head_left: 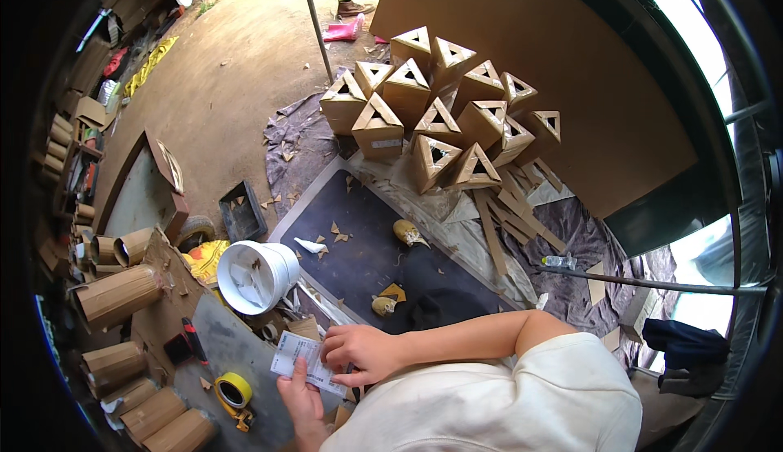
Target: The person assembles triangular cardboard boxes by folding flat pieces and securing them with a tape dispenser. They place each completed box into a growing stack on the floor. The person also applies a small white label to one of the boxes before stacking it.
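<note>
My left hand (302,395) grips a white printed label sheet (294,352) in front of my body, its thumb lying on top. From the right, my right hand (359,350) comes across with curled fingers over the sheet's right side, pinching at it. The fingertips partly cover that end of the sheet. On the grey work surface (245,350) just left of my hands sit a yellow tape roll in a dispenser (234,390) and a red and black cutter-like tool (194,340).
A white bucket (281,268) stands beyond the sheet. Cardboard tubes (118,295) lie at the left. Several triangular cardboard boxes (379,130) stand at the far right, near cardboard strips (522,216). Below me is a dark mat (367,240) with scraps; a metal pole (652,285) crosses at right.
</note>
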`<state>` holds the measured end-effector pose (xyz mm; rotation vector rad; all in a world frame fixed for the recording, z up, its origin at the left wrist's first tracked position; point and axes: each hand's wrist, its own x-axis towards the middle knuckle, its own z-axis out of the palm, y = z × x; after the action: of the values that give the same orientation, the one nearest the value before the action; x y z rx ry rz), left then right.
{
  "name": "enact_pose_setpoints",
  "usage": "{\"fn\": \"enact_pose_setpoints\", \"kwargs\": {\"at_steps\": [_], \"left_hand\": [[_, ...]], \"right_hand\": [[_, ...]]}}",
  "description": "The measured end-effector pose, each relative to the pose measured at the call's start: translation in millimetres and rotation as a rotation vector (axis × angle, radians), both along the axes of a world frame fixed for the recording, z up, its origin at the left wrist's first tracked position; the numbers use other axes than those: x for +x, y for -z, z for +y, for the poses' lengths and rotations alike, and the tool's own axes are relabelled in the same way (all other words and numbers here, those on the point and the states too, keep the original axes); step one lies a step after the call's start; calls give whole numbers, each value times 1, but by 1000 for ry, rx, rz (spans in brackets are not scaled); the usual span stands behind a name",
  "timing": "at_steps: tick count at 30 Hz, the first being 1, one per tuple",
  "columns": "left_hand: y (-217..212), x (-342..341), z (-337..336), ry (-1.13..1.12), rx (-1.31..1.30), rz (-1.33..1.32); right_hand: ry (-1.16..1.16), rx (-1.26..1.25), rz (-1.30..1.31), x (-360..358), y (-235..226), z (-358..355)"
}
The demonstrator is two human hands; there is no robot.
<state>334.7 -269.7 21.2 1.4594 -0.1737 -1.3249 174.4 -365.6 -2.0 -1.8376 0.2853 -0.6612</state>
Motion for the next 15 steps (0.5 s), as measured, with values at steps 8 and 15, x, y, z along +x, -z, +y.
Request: {"fn": "enact_pose_setpoints", "kwargs": {"at_steps": [8,15], "left_hand": [[37,-100,-96,-98,0,-11],[110,-198,-189,-121,213,-125]], "right_hand": [[-5,853,333,-90,37,-100],[814,353,1283,-291,273,-186]]}}
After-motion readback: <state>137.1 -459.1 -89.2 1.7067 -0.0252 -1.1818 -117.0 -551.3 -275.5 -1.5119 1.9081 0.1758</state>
